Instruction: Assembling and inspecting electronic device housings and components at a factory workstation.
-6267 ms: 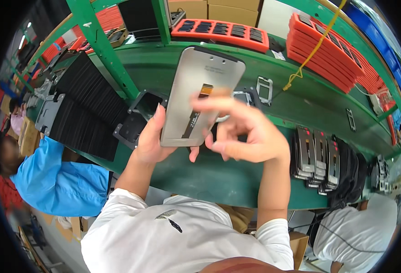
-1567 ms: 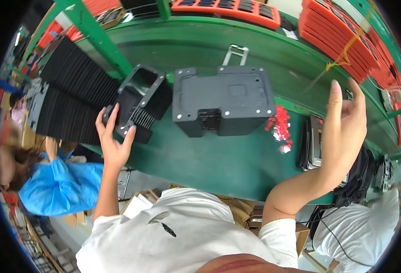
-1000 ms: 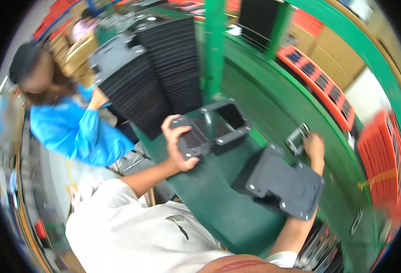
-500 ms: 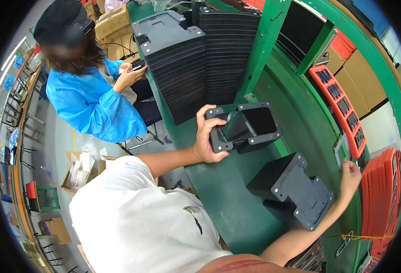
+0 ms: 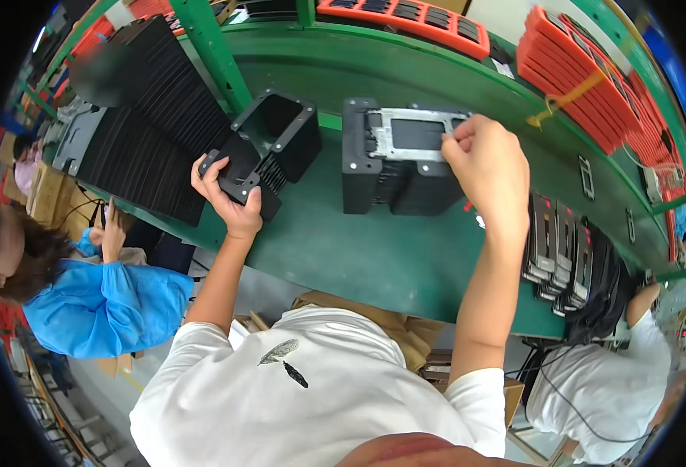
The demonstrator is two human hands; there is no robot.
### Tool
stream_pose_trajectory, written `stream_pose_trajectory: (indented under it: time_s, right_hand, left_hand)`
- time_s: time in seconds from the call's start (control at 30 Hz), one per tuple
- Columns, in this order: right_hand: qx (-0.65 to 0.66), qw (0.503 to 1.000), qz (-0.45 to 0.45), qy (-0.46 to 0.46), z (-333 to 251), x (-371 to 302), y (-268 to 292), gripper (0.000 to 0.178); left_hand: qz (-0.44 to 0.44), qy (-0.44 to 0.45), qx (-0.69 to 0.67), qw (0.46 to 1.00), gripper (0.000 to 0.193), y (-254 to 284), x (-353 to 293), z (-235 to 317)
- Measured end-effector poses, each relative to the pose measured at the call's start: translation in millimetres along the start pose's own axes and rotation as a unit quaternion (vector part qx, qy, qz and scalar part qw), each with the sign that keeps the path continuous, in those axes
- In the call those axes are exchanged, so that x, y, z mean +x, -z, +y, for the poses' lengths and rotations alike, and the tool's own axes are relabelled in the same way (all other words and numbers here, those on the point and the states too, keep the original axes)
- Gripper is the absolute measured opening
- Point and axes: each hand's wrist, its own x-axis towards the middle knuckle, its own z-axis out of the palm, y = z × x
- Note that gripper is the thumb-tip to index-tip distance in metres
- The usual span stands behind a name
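Observation:
My left hand [image 5: 230,194] grips the near end of a black finned, open-topped housing [image 5: 269,148] lying on the green bench [image 5: 374,249]. A second black block-shaped housing [image 5: 397,167] stands to its right, with a flat grey metal plate [image 5: 413,134] lying on its top face. My right hand [image 5: 491,167] pinches the right edge of that plate with its fingertips.
Stacks of black trays [image 5: 144,128] fill the bench's left end behind a green post [image 5: 214,54]. Orange trays [image 5: 584,66] lie at the back right. Several upright panels [image 5: 561,245] stand at the right. One person in blue [image 5: 86,296] sits left, another in white [image 5: 615,373] right.
The view has swung back over the bench. My right hand has come from the block housing's far side to the grey plate on its top. My left hand still holds the finned housing.

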Motion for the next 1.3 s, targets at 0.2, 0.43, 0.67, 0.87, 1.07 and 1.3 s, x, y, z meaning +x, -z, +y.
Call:
stream_pose_trajectory:
  time_s: [0.2, 0.43, 0.67, 0.87, 1.07, 1.3]
  right_hand:
    - [-0.149, 0.984, 0.076, 0.061, -3.4, -7.0, -13.1, 0.022]
    - [-0.104, 0.961, 0.152, 0.206, -6.3, -30.0, -14.4, 0.03]
    - [-0.129, 0.963, 0.115, 0.207, -11.5, -26.6, -7.7, 0.032]
    - [-0.156, 0.959, 0.105, 0.212, -11.9, -19.4, -9.3, 0.03]
    - [-0.188, 0.952, 0.089, 0.223, -16.1, -12.7, -15.4, 0.028]
    - [-0.195, 0.958, 0.072, 0.198, -12.7, -18.6, -11.9, 0.022]
  left_hand:
    - [-0.016, -0.02, 0.026, 0.999, 0.065, -6.2, 3.3, 4.5]
    - [0.005, -0.019, 0.037, 0.999, 0.066, 10.6, -2.9, 10.6]
    - [0.001, 0.012, 0.011, 1.0, 0.07, 7.0, -5.5, 11.0]
    - [0.007, 0.038, -0.02, 0.999, 0.068, 5.1, -0.1, 15.7]
    - [-0.002, 0.039, -0.002, 0.999, 0.068, 24.6, 4.7, 18.5]
    - [-0.069, 0.118, -0.207, 0.969, 0.109, 137.0, 113.0, 135.4]
